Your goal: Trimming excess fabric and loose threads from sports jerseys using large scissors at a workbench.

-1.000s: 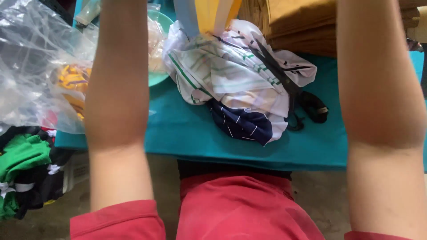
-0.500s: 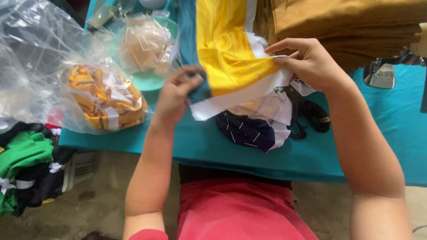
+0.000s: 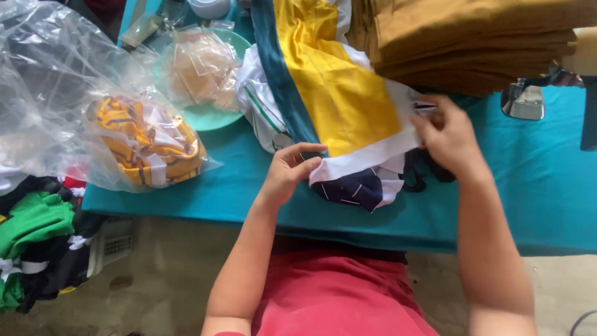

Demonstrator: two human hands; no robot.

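So the yellow garment (image 3: 336,93) with its teal side stripe and white hem was stretched across the middle of the teal worktop (image 3: 535,186), lying on top of a white striped garment (image 3: 258,106) and a navy piece (image 3: 348,190). Left hand (image 3: 289,174) had its fingers pinched on the white hem at the lower left corner, thumb on top. Right hand (image 3: 451,134) was gripping the hem's other end, fingers curled around the fabric near a small tag (image 3: 426,107), so the hem was pulled fairly taut between the two.

Just behind the right hand sat a tall stack of folded brown cloth (image 3: 472,43). Off to the left, a green plate (image 3: 214,115) held small clear packets (image 3: 202,65), and nearer the worktop's edge was a clear plastic bag (image 3: 146,143) stuffed with yellow striped fabric. More crumpled plastic (image 3: 43,81) was piled up at the far left. Down on the floor, left side, was a heap of green and black clothes (image 3: 37,249). Red shirt (image 3: 336,298) at the bottom was the person's own.
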